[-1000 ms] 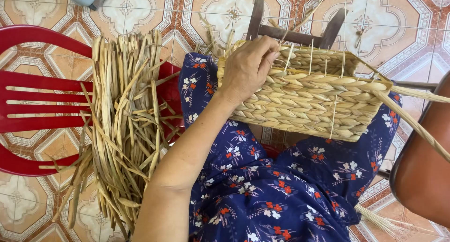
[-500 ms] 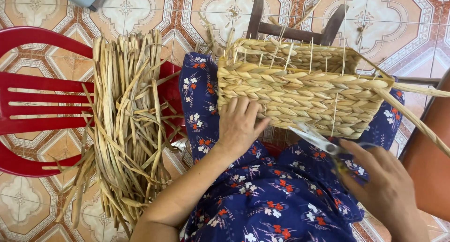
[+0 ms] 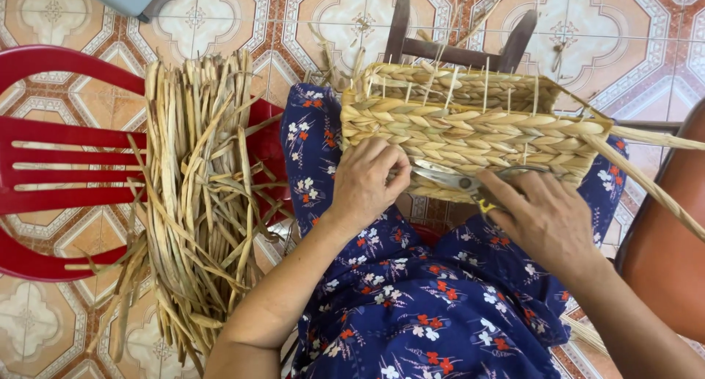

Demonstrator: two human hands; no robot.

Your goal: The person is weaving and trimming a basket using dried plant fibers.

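Both hands [image 3: 455, 195]; scissors [image 3: 449, 179] handles seemingly hidden

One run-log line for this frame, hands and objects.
left hand: pressed on woven basket | right hand: holds scissors at basket side | straw bundle on red chair

The basket [image 3: 470, 125] sat upper centre of the frame, on the lap [image 3: 433, 313], with the stool [image 3: 459, 45] behind it. The left hand [image 3: 367, 184] and right hand [image 3: 547, 221] lay at its lower edge, scissors [image 3: 448, 179] between them. The straw bundle [image 3: 194, 203] lay left, across the chair [image 3: 59, 159].
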